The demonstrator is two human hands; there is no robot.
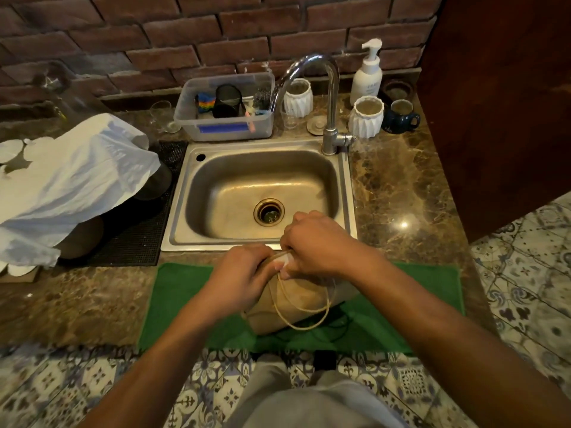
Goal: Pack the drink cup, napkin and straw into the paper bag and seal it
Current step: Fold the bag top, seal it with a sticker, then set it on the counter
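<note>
Both bare forearms reach forward and converge over the bag [293,307]. The left hand [239,278] curls its fingers round the bag's top; the right hand [315,244], just beside it, pinches the same top edge.

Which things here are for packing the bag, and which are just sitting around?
For the job:
paper bag, on the green mat
left hand and right hand, both gripping the bag's top
a small white piece between them

Just sitting around:
sink
tap
soap bottle
plastic tub
white cloth
</note>
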